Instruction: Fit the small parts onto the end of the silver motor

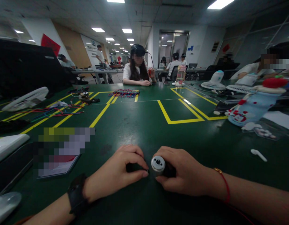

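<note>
I have both hands down on the green table [144, 131] at its near edge: my right hand [182, 175] is curled shut around a small dark cylindrical part [158, 164], its pale round cap with a centre hole facing up, while my left hand [118, 173] sits beside it, fingers bent and closed on something dark I cannot make out. The risk I judge here is the little cylinder slipping and rolling off the near edge, since it is round and only pinched at its side, or a smaller piece dropping between my hands unseen. A white earbud [258, 155] lies loose to the right and could be knocked. Beside my left arm a card or phone [60, 156] is blurred, nothing legible. Farther off, the blue patterned bottle [249, 107], the white fans [26, 98] and the red wall sign [50, 44] carry no writing I can read
</note>
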`<action>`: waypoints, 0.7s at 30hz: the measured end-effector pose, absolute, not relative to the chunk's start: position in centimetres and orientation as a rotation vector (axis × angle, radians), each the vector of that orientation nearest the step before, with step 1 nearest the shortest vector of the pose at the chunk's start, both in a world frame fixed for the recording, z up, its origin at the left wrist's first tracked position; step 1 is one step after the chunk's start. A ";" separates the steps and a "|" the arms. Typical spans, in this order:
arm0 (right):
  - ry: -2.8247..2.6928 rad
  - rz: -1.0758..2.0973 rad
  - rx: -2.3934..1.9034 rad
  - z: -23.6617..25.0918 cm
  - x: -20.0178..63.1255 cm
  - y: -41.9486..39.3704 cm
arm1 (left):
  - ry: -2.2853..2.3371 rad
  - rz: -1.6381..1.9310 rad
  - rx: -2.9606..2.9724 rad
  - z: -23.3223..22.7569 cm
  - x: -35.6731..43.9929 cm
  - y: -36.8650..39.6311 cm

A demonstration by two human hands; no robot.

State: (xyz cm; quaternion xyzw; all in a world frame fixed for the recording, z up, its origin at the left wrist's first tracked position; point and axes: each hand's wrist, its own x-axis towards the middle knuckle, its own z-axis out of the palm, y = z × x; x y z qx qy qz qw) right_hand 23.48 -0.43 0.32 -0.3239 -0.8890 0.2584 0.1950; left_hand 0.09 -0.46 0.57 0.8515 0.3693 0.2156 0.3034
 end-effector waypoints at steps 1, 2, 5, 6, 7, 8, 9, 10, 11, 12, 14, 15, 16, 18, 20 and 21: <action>-2.491 0.723 -0.906 0.3 23.5 -0.4 | 0.992 0.640 2.210 0.7 0.2 -0.6; -2.491 0.720 -0.905 0.3 23.5 -0.4 | 1.013 0.719 2.158 0.9 0.4 -0.8; -2.506 0.695 -0.902 0.1 23.4 -0.5 | 1.058 0.907 2.051 1.6 1.2 -1.4; -2.513 0.683 -0.902 0.1 23.4 -0.5 | 1.058 0.926 2.044 1.9 1.4 -1.6; -2.521 0.671 -0.903 0.0 23.3 -0.6 | 1.055 0.925 2.044 2.0 1.7 -1.8; -2.529 0.661 -0.903 0.0 23.3 -0.6 | 1.052 0.917 2.044 2.2 2.0 -2.0; -2.533 0.654 -0.903 0.0 23.2 -0.6 | 1.055 0.902 2.040 2.3 2.3 -2.1; -2.536 0.652 -0.900 0.0 23.2 -0.6 | 1.062 0.887 2.030 2.4 2.5 -2.2; -2.538 0.650 -0.899 0.0 23.2 -0.6 | 1.069 0.875 2.022 2.5 2.7 -2.3; -2.538 0.648 -0.897 0.0 23.1 -0.6 | 1.076 0.863 2.018 2.6 2.8 -2.3; -2.538 0.644 -0.897 0.0 23.1 -0.5 | 1.081 0.837 2.027 2.7 3.0 -2.5; -2.538 0.644 -0.898 0.0 23.1 -0.5 | 1.078 0.823 2.035 2.8 3.0 -2.5; -2.537 0.646 -0.900 0.1 23.1 -0.5 | 1.069 0.816 2.040 2.8 3.0 -2.6; -2.536 0.654 -0.905 0.2 23.1 -0.5 | 1.039 0.811 2.041 2.6 2.9 -2.7; -2.533 0.666 -0.911 0.3 23.2 -0.5 | 1.039 0.809 2.019 2.2 2.6 -2.6; -2.530 0.672 -0.912 0.3 23.2 -0.6 | 1.063 0.811 1.990 1.9 2.3 -2.4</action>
